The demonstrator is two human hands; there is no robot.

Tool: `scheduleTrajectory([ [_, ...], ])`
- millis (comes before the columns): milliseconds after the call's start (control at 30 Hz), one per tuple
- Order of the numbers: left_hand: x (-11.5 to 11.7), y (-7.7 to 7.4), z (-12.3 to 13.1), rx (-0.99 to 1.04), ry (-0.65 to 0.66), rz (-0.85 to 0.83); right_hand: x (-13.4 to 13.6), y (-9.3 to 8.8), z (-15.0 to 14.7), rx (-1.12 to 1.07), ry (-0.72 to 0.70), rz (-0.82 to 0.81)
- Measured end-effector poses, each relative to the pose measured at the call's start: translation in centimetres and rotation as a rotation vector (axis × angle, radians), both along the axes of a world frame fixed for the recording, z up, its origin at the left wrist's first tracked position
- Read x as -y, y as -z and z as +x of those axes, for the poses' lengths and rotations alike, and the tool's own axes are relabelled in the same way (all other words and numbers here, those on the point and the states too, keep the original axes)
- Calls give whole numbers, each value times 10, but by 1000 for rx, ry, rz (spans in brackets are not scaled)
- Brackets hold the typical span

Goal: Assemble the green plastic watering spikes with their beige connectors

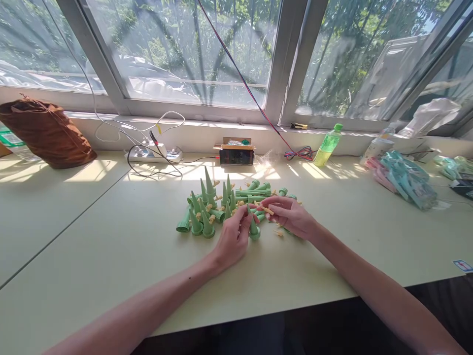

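A heap of green plastic cone spikes (214, 204) with small tan pieces mixed in lies on the pale table (111, 246). Some cones stand upright, others lie flat. My left hand (233, 236) is closed round one green cone (253, 228), held point up at the heap's near edge. My right hand (291, 216) pinches a small tan piece (267, 210) between thumb and fingers, right beside the cone's tip. A few loose tan pieces (279, 231) lie on the table under my right hand.
Along the window sill stand a brown cloth bag (46, 133), a white power strip (153, 154) with cables, a small cardboard box (236, 150), a green bottle (327, 145) and teal packets (406, 180). The table's front edge runs near my forearms.
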State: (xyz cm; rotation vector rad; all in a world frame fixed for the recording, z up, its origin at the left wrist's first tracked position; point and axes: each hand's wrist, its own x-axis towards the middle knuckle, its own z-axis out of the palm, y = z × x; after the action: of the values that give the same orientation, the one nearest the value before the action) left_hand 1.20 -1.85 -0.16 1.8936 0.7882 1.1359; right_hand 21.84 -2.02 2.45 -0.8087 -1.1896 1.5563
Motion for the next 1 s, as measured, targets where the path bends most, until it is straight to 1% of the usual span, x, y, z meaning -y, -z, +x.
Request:
scheduleTrajectory([
  [133, 2, -1, 0, 8, -3, -49, -1, 1, 1, -13, 22, -10],
  [233, 3, -2, 2, 5, -6, -93, -2, 0, 1, -32, 65, -5],
  [367, 2, -2, 3, 18, -23, -86, -2, -2, -1, -51, 130, -11],
  [600, 2, -1, 2, 7, -42, -124, -3, -3, -1, -59, 202, -12],
  [833, 4, -8, 2, -22, 49, -112, -3, -4, -1, -29, 252, -18],
  [1000, 4, -8, 3, -6, 47, -129, -3, -4, -1, -29, 249, -4],
])
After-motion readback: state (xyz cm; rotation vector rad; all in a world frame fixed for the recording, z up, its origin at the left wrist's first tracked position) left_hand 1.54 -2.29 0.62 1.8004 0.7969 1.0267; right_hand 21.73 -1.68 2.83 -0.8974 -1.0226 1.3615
